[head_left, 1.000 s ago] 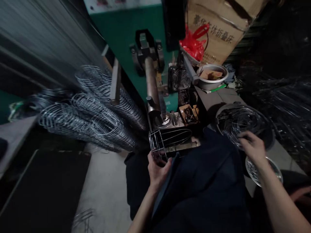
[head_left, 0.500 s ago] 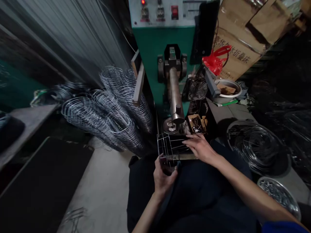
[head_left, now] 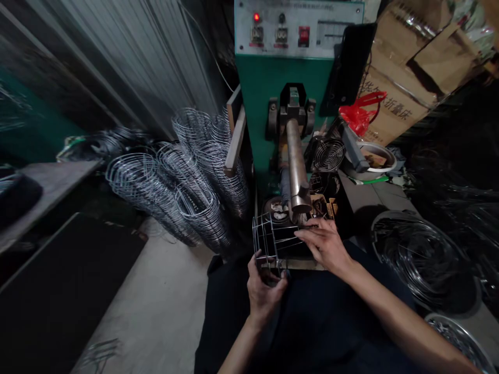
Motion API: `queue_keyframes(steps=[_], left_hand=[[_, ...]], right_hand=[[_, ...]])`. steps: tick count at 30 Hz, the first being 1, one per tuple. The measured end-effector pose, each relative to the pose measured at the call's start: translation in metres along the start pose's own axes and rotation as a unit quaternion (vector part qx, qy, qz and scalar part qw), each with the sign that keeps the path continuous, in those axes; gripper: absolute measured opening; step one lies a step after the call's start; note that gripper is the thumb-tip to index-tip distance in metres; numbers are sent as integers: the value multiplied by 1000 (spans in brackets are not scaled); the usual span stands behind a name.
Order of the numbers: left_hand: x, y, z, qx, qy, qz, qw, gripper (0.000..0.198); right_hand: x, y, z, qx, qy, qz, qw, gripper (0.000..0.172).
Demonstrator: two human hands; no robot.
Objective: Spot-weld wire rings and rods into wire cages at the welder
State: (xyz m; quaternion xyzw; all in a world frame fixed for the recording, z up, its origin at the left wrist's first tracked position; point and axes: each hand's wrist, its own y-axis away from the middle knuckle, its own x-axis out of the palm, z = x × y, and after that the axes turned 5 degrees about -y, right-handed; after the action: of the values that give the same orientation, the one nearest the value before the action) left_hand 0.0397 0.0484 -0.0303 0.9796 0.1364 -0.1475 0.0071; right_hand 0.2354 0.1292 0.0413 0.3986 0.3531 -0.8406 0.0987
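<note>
Near the rod [head_left: 298, 166], the left hand [head_left: 265, 292] gripped the cage [head_left: 266, 236], seemingly steadying it. The right hand [head_left: 328, 246] pinched a wire [head_left: 288, 227].

Machine [head_left: 288, 70] ahead, wire frames [head_left: 198, 200] left

A bag [head_left: 356, 122] lies right of the machine, before a carton [head_left: 390, 104]; nearer come a bowl [head_left: 386, 170], then a tub [head_left: 473, 296]. The left hand [head_left: 266, 293] is at the near side of a wire cage [head_left: 274, 243], the right hand [head_left: 326, 243] to its right.
</note>
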Motion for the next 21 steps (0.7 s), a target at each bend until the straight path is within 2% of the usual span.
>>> queue_keyframes(steps=[8,14,21], left_hand=[[1,-10,6,23,0,-19,1000,73],[3,-18,13,59,-14,-20,998,67],[-5,-22,6,59,-13,1,998,69]], right_hand=[[8,-8,-6,-15,-11,-11,1000,22],[15,-10,-8,-14,-1,-29,999,18],[6,-1,-21,37,11,-52,998,15]])
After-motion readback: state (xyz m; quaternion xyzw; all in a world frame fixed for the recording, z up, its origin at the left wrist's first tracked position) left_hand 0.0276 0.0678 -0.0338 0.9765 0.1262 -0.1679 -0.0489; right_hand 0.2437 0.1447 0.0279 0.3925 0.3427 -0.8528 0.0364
